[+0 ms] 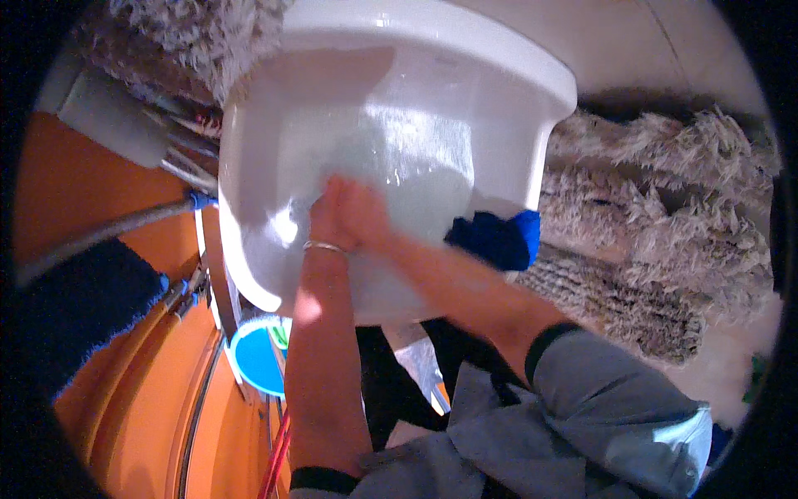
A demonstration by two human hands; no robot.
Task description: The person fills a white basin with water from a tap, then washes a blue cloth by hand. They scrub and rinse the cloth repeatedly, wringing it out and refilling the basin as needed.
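Note:
My left hand (327, 218) and my right hand (365, 212) are pressed together over the white plastic tub (499, 34), in its left half. Both look blurred, and their fingers are mostly hidden, so whether something small lies between them cannot be told. A metal bangle circles the left wrist. The tub's bottom looks shiny and wet, with bright glints. Over its right rim hangs a dark blue cloth (492, 240), apart from the hands.
Shaggy grey-beige rugs (642, 206) lie right of the tub, another (187, 37) at upper left. At left are a dark blue towel (93, 305), a grey pole (112, 224) and an orange surface (156, 387). A blue basin (252, 355) stands below the tub's left corner.

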